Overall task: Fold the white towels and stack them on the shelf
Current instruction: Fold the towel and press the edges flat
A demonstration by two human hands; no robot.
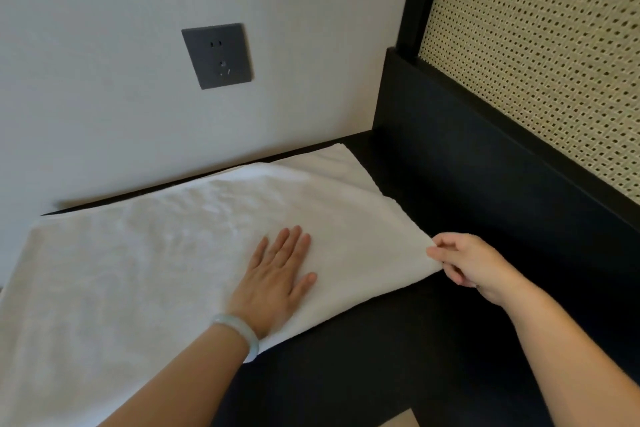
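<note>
Soft white terry towel point(156, 253) lies spread flat on matte black ledge point(433, 340) against wall, rectangular, faintly rumpled. Your left hand point(277, 281) presses on it, palm down, fingers straight; smooth pale green bangle point(242, 333) on wrist. Your right hand point(464, 263) pinches towel's right corner, fingers curled. Dark grey square socket point(217, 55) on wall above; woven cane panel point(536, 45) right.

free: dark shelf top point(398, 340) R of towel point(138, 270) | blocked: wall point(104, 97) behind, dark panel point(467, 170) R
</note>
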